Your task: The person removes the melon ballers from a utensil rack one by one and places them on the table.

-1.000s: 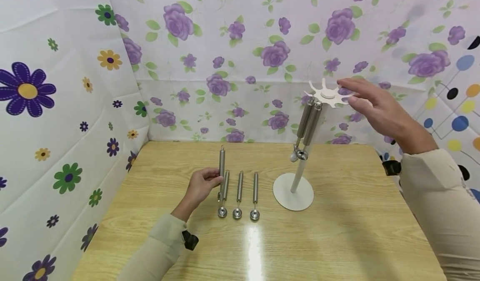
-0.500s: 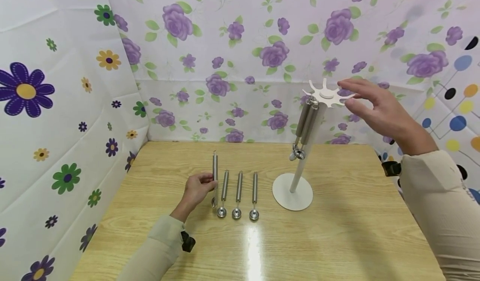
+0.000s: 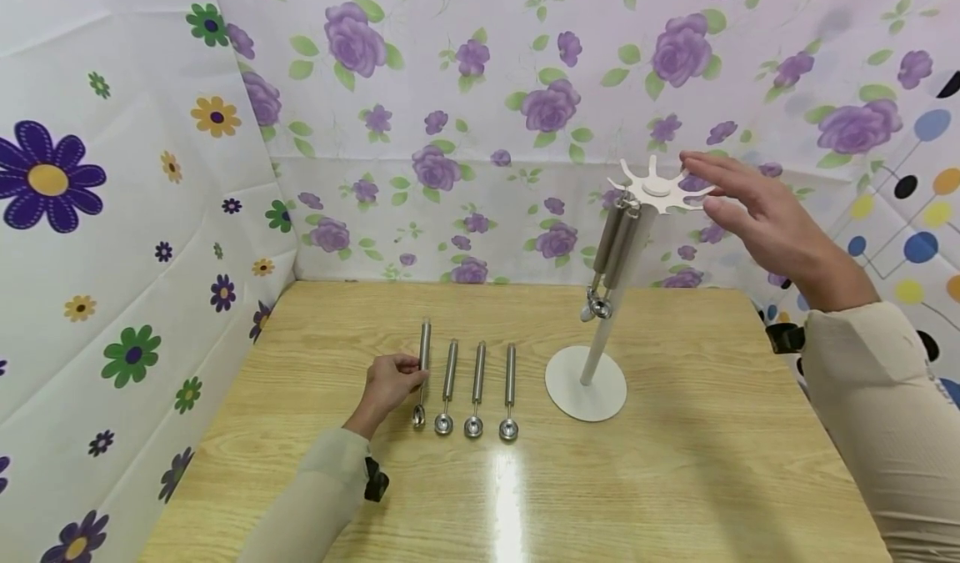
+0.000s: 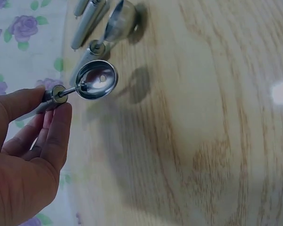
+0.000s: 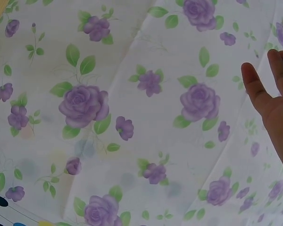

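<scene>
Scoop (image 3: 425,344), pinched by my left fingers (image 4: 56,136) | wood-grain tabletop (image 3: 637,480), floral backdrop (image 3: 480,12) | right fingers (image 3: 723,177) extended, contact with rack (image 3: 657,188) unclear

The metal scoops (image 3: 478,373) are of plain silver-grey colour, and the stand (image 3: 600,342) is white all over. The bench (image 3: 442,496) is yellowish brown and has a wood-grain pattern. The back cloth (image 3: 465,12) is white and carries purple roses with green leaves. The left cloth (image 3: 135,246) is white with purple, green and yellow flowers; the right cloth (image 3: 892,221) shows black, blue, yellow and orange dots. The sleeves (image 3: 862,404) are beige, the wristbands (image 3: 786,338) black.
</scene>
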`<action>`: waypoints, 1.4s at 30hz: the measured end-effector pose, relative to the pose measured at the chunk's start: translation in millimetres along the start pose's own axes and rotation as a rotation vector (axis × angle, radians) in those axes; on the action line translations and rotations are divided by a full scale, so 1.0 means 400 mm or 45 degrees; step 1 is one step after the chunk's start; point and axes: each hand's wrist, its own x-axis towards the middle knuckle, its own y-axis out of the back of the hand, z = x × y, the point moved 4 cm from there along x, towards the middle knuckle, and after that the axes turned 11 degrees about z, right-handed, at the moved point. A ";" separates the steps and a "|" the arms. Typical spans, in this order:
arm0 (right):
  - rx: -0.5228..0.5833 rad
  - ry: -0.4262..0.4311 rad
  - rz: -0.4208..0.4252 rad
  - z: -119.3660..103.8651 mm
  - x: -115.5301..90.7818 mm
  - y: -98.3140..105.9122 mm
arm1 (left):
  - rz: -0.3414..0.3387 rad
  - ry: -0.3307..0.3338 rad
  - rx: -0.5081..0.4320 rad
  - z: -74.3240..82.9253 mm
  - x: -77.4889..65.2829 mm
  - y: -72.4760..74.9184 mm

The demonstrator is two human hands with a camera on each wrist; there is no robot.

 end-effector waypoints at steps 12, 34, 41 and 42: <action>0.004 0.019 -0.006 0.001 0.002 -0.002 | 0.008 0.084 0.133 -0.031 0.021 -0.017; 0.015 0.027 0.029 -0.002 0.004 -0.003 | 0.013 0.097 0.251 -0.037 0.022 -0.026; 0.027 0.025 0.036 -0.001 0.001 -0.003 | -0.005 0.135 0.215 -0.041 0.018 -0.029; 0.025 0.028 0.035 -0.001 0.001 -0.004 | -0.004 0.133 0.218 -0.041 0.018 -0.028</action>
